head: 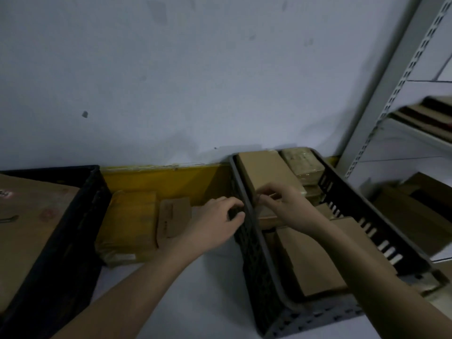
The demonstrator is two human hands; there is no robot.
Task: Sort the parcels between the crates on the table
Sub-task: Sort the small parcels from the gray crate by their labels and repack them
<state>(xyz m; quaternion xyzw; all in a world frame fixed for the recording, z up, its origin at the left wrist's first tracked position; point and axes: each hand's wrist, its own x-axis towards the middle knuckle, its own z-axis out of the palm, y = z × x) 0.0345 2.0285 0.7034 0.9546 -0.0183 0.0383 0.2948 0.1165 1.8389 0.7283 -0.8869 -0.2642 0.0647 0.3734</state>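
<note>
Two crates stand on the table: a black crate [73,223] at left holding one large cardboard parcel [29,216], and a grey crate [254,241] at right holding at least five brown parcels. Between them lie two parcels, a yellow-wrapped parcel [129,223] and a small cardboard box [172,217]. The left hand [215,221] curls its fingers over the grey crate's near wall, while the right hand [288,204] pinches the edge of a long parcel [264,172] inside.

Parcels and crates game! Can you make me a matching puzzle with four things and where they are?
Things:
1. left hand
2. right hand
3. yellow parcel
4. big brown box

Places:
A. inside the black crate on the left
B. on the table between the crates
C. gripping the grey crate wall
D. reaching into the grey crate

Pairs: 1-C, 2-D, 3-B, 4-A
</note>
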